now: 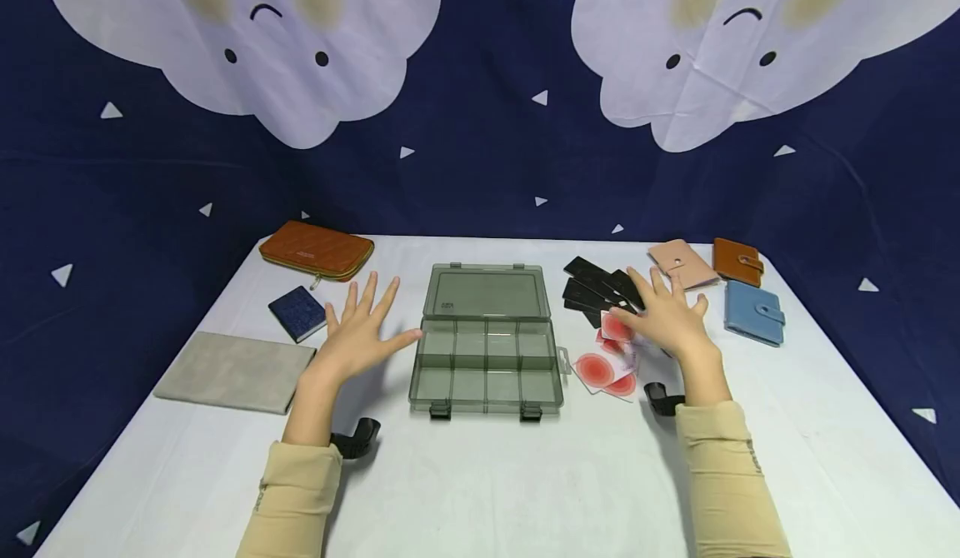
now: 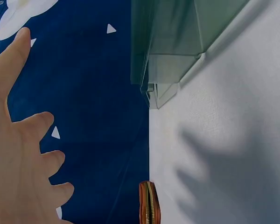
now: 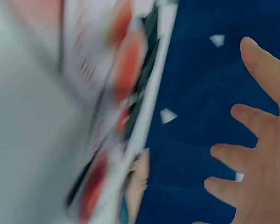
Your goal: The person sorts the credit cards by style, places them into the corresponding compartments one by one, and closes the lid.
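Note:
An open smoky-clear compartment box (image 1: 486, 341) lies in the middle of the white table (image 1: 480, 475), lid back and empty. My left hand (image 1: 358, 333) hovers just left of it, fingers spread and straight, holding nothing; the left wrist view shows those fingers (image 2: 23, 154) and the box's corner (image 2: 172, 56). My right hand (image 1: 663, 315) hovers, fingers spread, over loose red-and-white cards (image 1: 609, 368) and black cards (image 1: 600, 290) to the right of the box. The right wrist view is blurred, with red cards (image 3: 116, 107) and spread fingers (image 3: 252, 154).
A brown zip wallet (image 1: 317, 250), a small dark blue notebook (image 1: 297, 313) and a grey pouch (image 1: 234, 371) lie on the left. A pink card holder (image 1: 682, 263), a brown one (image 1: 738, 260) and a blue one (image 1: 753, 312) lie at the far right. A dark blue cloud-print backdrop hangs behind.

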Demonstrator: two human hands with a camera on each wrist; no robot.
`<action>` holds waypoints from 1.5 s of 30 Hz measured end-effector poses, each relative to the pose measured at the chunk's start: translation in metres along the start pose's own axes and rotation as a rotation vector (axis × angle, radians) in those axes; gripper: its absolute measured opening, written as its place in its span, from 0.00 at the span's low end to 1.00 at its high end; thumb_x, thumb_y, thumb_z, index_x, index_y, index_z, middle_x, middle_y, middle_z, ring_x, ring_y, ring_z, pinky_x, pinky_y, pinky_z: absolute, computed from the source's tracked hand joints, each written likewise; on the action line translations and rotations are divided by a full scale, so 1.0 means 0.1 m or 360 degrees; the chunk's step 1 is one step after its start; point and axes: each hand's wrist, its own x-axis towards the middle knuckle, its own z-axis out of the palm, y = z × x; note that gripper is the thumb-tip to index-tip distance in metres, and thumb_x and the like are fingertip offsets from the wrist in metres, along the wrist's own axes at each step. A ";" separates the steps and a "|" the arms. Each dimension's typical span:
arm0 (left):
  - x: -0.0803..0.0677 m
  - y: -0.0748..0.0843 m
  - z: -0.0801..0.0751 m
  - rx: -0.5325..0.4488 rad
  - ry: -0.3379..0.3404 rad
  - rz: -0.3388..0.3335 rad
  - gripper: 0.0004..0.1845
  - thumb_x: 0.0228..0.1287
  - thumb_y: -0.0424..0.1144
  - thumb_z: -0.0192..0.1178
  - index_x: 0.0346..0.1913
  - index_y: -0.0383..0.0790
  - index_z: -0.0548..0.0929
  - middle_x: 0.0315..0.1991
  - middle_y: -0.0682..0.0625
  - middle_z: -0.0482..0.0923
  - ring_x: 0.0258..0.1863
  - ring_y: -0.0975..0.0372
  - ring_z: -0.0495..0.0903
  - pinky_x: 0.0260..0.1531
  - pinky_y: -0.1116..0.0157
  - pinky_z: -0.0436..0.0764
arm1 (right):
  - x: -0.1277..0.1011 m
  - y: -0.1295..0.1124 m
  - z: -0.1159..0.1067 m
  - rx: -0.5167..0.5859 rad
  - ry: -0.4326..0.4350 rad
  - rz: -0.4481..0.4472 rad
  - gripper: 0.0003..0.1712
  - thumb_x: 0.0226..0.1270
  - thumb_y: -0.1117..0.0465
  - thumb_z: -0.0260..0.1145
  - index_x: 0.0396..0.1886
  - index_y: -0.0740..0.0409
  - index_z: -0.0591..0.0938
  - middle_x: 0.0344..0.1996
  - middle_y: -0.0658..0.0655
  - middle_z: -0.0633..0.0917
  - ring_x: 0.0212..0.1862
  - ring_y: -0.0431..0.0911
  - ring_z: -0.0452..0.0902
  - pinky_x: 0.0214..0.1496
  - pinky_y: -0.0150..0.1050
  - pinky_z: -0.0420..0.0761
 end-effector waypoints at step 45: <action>0.18 -0.31 0.44 -0.1706 -0.0804 -0.0187 0.47 0.58 0.27 0.58 0.74 0.50 0.43 0.69 0.35 0.41 0.44 0.53 0.76 0.39 0.55 0.83 | 0.81 0.28 0.08 0.0838 0.0199 0.0038 0.19 0.63 0.68 0.57 0.50 0.75 0.67 0.46 0.74 0.73 0.42 0.56 0.69 0.41 0.38 0.71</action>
